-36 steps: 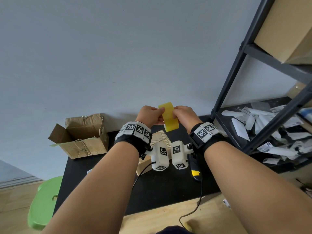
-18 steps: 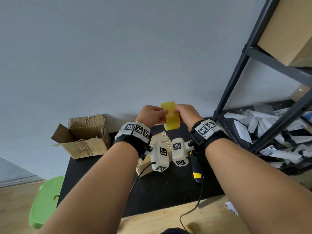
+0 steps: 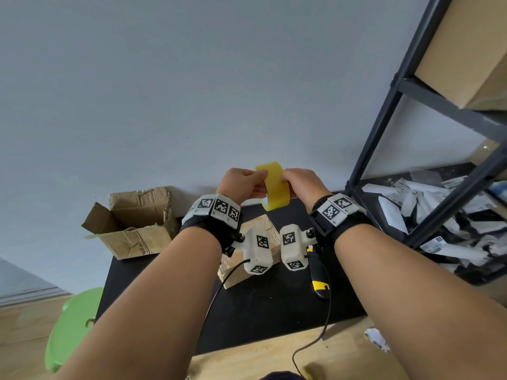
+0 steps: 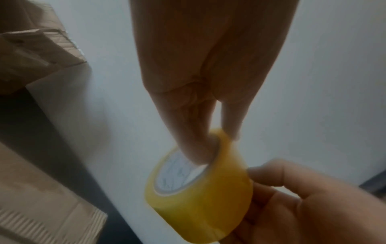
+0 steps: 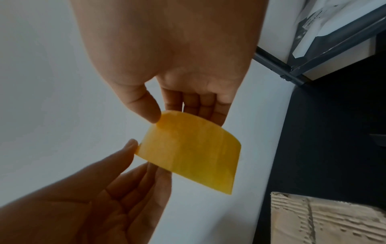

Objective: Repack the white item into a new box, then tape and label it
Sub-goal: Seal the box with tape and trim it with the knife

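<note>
A yellow tape roll is held up in front of the wall, above the black table. My left hand grips it from the left. In the left wrist view the fingers reach into the core of the tape roll and the thumb lies on its outer face. My right hand holds the right side. In the right wrist view its thumb and fingers pinch the upper edge of the tape roll. A pale closed cardboard box lies on the table under my wrists. I see no loose white item.
A worn open cardboard box stands at the table's back left. A black and yellow hand tool lies right of the pale box. A dark metal shelf with white packets stands at the right. A green stool is at the lower left.
Both hands keep their hold on the tape roll at about the same height. The roll has turned a little between the fingers.
</note>
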The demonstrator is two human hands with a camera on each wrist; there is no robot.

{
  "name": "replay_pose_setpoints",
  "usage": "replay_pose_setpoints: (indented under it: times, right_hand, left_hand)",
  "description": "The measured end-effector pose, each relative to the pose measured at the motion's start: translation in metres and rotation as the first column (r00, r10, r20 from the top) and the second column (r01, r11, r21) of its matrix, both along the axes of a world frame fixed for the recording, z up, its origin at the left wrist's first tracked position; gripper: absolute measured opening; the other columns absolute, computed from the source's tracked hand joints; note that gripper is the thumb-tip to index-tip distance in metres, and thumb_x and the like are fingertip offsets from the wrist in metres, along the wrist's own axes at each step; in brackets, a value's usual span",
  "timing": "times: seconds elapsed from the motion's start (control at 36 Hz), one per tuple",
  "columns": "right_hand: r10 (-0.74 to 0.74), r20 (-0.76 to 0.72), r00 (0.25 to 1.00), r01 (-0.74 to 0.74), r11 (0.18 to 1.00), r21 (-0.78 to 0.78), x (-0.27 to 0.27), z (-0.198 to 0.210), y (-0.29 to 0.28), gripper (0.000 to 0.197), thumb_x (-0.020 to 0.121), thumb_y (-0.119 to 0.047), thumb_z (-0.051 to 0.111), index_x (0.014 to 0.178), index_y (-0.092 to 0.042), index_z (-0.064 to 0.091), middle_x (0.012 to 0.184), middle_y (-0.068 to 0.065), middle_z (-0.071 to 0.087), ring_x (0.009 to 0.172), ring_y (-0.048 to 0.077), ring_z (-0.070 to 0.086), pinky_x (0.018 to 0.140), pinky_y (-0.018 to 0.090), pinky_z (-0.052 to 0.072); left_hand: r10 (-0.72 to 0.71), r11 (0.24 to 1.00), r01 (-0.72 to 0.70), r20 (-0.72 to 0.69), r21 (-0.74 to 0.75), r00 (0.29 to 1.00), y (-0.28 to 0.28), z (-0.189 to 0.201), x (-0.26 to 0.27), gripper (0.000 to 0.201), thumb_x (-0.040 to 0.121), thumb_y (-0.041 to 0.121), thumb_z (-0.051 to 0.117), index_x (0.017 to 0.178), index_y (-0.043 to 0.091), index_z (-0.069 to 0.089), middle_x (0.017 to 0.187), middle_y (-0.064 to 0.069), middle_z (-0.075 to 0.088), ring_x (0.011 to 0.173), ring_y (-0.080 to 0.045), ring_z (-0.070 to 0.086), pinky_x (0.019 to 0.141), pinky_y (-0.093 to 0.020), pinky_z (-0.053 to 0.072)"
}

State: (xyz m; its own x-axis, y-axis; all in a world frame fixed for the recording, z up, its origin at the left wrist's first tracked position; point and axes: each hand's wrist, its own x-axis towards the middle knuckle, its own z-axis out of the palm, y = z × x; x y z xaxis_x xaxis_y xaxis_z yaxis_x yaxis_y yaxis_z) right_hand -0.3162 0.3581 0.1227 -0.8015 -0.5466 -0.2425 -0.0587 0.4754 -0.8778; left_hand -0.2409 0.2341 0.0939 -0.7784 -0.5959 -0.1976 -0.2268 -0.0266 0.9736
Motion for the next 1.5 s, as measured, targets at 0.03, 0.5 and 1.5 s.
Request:
replay_pose_setpoints:
  times: [0.03,0.5,1.5]
  right_hand:
    - [-0.015,0.016,1.000,0.015,1.000,-0.009,-0.001,0.000,0.000,0.016,0.089,-0.016,0.050,0.076,-0.009,0.054,0.091,0.011,0.056,0.088,0.026,0.054,0.084,0.043,0.046]
    - [0.042,-0.009,0.999,-0.042,0.999,0.029,0.002,0.001,-0.003,0.027,0.089,-0.003,0.045,0.062,-0.010,0.041,0.087,0.016,0.048,0.084,0.025,0.046,0.077,0.036,0.039]
    - [0.078,-0.024,0.997,-0.077,0.997,0.031,-0.002,-0.010,-0.006,0.020,0.089,-0.005,0.044,0.069,-0.008,0.047,0.083,0.012,0.049,0.085,0.026,0.047,0.079,0.039,0.041]
  left_hand:
    - [-0.015,1.000,0.015,0.010,-0.025,1.000,0.000,0.001,0.001,0.023,0.091,0.021,0.065,0.081,0.001,0.070,0.080,-0.014,0.071,0.073,-0.022,0.068,0.076,-0.030,0.059]
    - [-0.020,1.000,0.020,0.010,-0.013,1.000,0.010,0.001,0.003,0.014,0.087,0.010,0.068,0.091,-0.004,0.069,0.091,-0.022,0.071,0.078,-0.025,0.069,0.080,-0.033,0.058]
    - [0.054,0.998,-0.055,0.009,0.023,0.998,0.006,-0.006,-0.001,0.011,0.087,0.005,0.067,0.093,-0.004,0.067,0.082,-0.019,0.070,0.069,-0.021,0.068,0.070,-0.027,0.059]
